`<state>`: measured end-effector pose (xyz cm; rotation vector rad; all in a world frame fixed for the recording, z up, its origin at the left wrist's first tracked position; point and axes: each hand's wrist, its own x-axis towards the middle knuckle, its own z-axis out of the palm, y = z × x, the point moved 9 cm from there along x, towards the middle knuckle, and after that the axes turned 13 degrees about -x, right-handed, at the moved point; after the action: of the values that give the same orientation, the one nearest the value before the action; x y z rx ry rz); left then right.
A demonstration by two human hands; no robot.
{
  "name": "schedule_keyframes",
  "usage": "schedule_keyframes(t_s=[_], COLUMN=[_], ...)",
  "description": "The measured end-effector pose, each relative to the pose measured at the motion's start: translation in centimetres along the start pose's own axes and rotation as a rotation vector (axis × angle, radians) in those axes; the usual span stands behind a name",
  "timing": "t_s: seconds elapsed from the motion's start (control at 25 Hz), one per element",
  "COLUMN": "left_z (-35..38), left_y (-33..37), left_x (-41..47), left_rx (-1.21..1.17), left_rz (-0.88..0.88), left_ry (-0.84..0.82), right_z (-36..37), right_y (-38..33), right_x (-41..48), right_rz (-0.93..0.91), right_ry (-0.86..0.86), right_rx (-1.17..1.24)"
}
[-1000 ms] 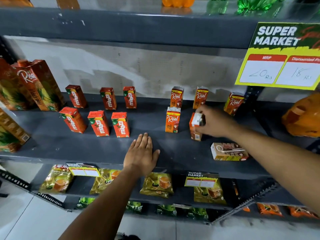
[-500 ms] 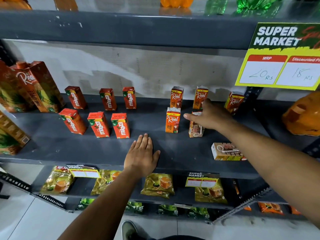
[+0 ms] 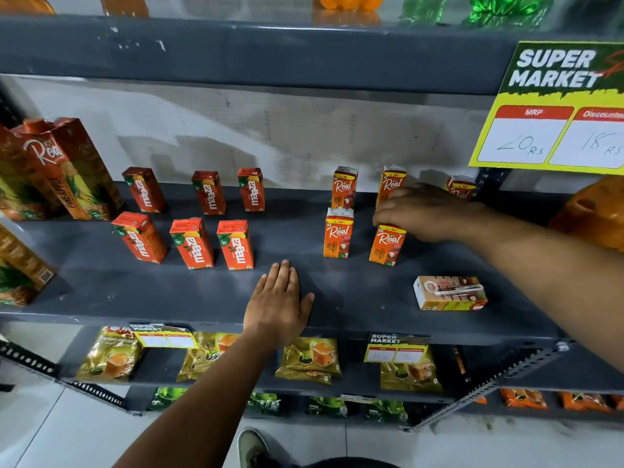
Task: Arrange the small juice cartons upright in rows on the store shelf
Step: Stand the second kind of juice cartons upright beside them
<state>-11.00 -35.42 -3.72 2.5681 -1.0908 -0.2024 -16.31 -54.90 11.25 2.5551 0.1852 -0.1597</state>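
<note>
Dark grey metal store shelf (image 3: 337, 292), middle tier, seen from above and in front.

Left group: six small red-orange Maaza juice cartons (image 3: 236, 244), all upright, in two rows of three, spaced apart.

Right group: small orange Real juice cartons. Back row: one upright carton (image 3: 345, 187), a second (image 3: 391, 184) partly behind the right hand, a third (image 3: 461, 187) near the shelf upright, mostly hidden by the wrist. Front row: one upright carton (image 3: 338, 233), and just to its right the carton under the hand (image 3: 386, 244), also upright with its base on the shelf.

Right hand (image 3: 422, 211): palm down, fingers curled over the top of that front-row carton, fingertips touching its top edge. Whether it is a firm pinch or only a resting touch cannot be told; the thumb is hidden.

Left hand (image 3: 278, 304): flat and spread open on the shelf near its front edge, holding nothing.

One small beige-and-yellow carton (image 3: 450, 292) lies on its side, front right of the shelf, well apart from both rows.

Tall orange Real pineapple cartons (image 3: 71, 170) stand at far left. Yellow price sign (image 3: 553, 106) hangs at upper right.
</note>
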Motion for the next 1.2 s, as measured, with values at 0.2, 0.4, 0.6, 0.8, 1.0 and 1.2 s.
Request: schedule_keyframes(t_s=[0.2,0.4,0.6,0.8,1.0,1.2], left_z=[0.0,-0.2,0.5,0.6,1.0,0.7], left_y=[-0.1,-0.7,-0.6,-1.3,-0.2,0.4], left_x=[0.0,0.1,0.4,0.1,0.2,0.6], left_rx=[0.002,0.013,0.022,0.033,0.019,0.022], left_rz=[0.005,0.003,-0.011,-0.023,0.0,0.012], left_ry=[-0.002,0.008,0.007,0.007,-0.002,0.004], right_z=[0.2,7.2,12.7,8.3,6.0,6.4], right_y=[2.9,2.4,0.0,4.2,4.8,4.2], right_x=[-2.0,-8.1,-12.1,-10.1,-8.5,-8.6], right_rz=[0.148,0.223,0.297,0.281,0.08,0.04], right_ry=[0.043,-0.361,-0.526,-0.161,-0.069,-0.072], right_rx=[0.194,0.592,0.407,0.199,-0.165,-0.183])
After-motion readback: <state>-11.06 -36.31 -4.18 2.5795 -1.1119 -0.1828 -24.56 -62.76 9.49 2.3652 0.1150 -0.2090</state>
